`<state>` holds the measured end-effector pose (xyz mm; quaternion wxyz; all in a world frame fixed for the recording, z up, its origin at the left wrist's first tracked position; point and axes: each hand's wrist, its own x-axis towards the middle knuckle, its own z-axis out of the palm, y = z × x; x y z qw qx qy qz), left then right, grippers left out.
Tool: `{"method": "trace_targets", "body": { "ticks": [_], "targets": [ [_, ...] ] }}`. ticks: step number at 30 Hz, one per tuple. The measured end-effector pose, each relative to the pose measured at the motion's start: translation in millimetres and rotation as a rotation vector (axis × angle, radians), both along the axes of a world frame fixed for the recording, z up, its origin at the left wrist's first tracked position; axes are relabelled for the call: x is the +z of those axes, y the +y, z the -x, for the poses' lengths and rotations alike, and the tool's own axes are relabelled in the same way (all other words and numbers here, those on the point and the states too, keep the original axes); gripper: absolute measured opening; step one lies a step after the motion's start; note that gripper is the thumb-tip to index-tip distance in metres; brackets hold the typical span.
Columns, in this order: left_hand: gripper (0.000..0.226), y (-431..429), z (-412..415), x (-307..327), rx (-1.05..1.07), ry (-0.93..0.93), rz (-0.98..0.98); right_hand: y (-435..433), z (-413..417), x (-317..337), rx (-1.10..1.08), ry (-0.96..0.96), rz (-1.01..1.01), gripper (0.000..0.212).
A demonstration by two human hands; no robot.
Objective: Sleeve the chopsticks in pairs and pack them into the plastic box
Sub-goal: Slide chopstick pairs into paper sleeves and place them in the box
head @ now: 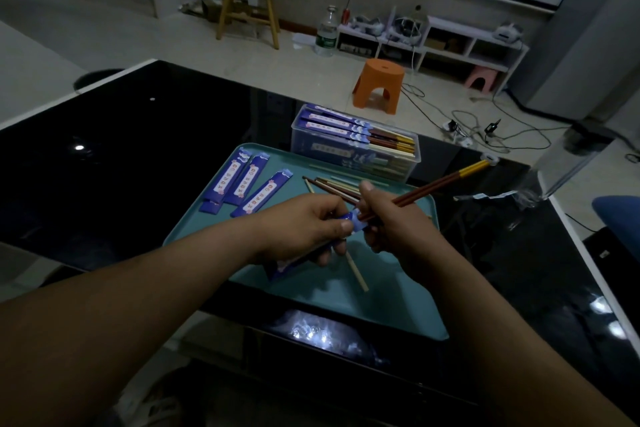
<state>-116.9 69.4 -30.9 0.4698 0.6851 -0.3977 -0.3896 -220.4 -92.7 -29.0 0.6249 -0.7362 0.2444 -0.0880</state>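
My left hand grips a blue paper sleeve above the teal tray. My right hand holds a pair of dark red chopsticks with gold ends, their tips at the sleeve's open mouth. Three empty blue sleeves lie on the tray's left part. Several loose chopsticks lie at the tray's far side, and one pale chopstick lies under my hands. The clear plastic box behind the tray holds several sleeved pairs.
The tray sits on a glossy black table whose right edge runs close to my right arm. A crumpled clear wrapper lies right of the tray. An orange stool and cables are on the floor beyond.
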Motion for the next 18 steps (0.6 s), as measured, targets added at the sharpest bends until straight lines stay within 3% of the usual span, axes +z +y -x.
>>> {"method": "trace_targets", "body": {
  "ticks": [3, 7, 12, 18],
  "targets": [
    [0.016, 2, -5, 2, 0.011, -0.009, -0.03, -6, 3, 8, -0.225, -0.041, -0.054, 0.057],
    [0.016, 4, -7, 5, -0.04, 0.01, -0.086, -16, 8, 16, -0.403, -0.15, -0.091, 0.054],
    [0.015, 2, -2, 5, -0.05, 0.024, -0.087, -7, 4, 12, -0.367, -0.11, -0.06, 0.055],
    [0.016, 1, -3, 6, -0.01, 0.016, -0.057, 14, -2, 1, -0.169, -0.024, -0.057, 0.059]
  ]
}}
